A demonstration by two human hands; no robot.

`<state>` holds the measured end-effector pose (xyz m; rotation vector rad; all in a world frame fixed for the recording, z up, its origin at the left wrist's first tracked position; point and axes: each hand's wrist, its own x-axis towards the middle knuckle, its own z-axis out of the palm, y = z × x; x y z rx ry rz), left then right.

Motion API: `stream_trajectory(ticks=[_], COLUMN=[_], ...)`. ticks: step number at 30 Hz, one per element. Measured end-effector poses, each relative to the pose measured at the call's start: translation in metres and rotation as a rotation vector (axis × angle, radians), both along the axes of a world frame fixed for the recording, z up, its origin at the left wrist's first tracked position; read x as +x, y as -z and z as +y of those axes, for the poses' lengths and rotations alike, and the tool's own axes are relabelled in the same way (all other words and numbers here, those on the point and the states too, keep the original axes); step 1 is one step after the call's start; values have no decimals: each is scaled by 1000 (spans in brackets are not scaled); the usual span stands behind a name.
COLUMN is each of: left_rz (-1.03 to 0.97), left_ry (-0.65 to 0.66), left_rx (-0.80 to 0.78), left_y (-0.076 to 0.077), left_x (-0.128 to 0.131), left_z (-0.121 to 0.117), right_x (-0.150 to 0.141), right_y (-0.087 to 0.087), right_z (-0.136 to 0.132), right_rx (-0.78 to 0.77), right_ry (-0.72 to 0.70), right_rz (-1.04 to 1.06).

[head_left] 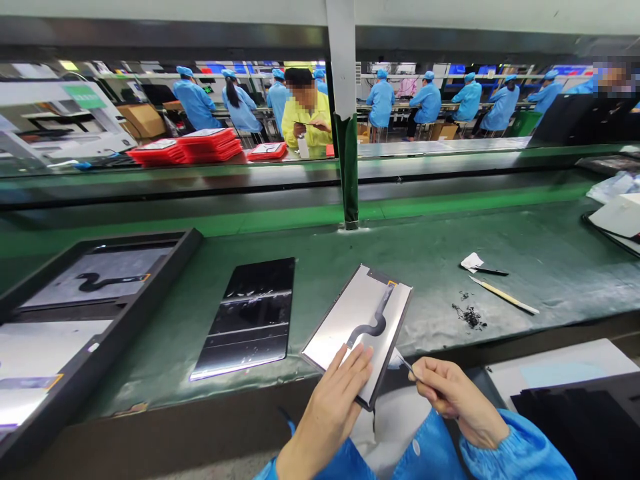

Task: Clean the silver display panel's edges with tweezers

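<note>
As the head view shows, the left hand [333,407] lies on the silver back of a flat screen panel [327,327] while the right hand [445,387] pinches a thin tool [409,366] at the panel's right edge. That panel is near the middle, w/ its near end poking out past the edge of the green bench [425,260], prob. b/c the side is easier to get at that way. The left fingers lie over the top, prob. so it won't slide; can't tell if the thumb grips underneath, b/c it's hidden. The right thumb and finger squeeze the tool, prob. for small, careful moves, w/ a bit of white stuff [395,359] by its tip. A dark, curvy ribbon [379,321] lies on the silver side, which faces up.

Just left, a dark shiny sheet [250,313] lies flat by itself, prob. so nothing rubs it. At far left, a black tray [145,303] holds more parts w/ ribbons; its raised sides prob. stop them slipping off.

On the right, a yellow-handled tool [505,297] and a black tool [493,271] w/ white paper [471,261] at its left end lie near each other, prob. for easy reach. Black scraps [470,316] sit in one heap, maybe to cut down mess. Far off, red packs [210,145] stand in piles near a person in yellow [320,133].
</note>
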<state>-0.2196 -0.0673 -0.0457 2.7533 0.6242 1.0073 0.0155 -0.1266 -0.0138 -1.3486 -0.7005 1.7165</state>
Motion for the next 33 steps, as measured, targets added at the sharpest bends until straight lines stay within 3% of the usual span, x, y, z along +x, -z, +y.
stream_trajectory(ticks=[33], left_rz=[-20], left_ry=[-11], left_rx=[-19], left_y=[-1], left_x=[1], left_z=[1], right_x=[10], right_y=[-29], right_z=[11], right_rx=[62], right_ry=[170], right_rz=[-16])
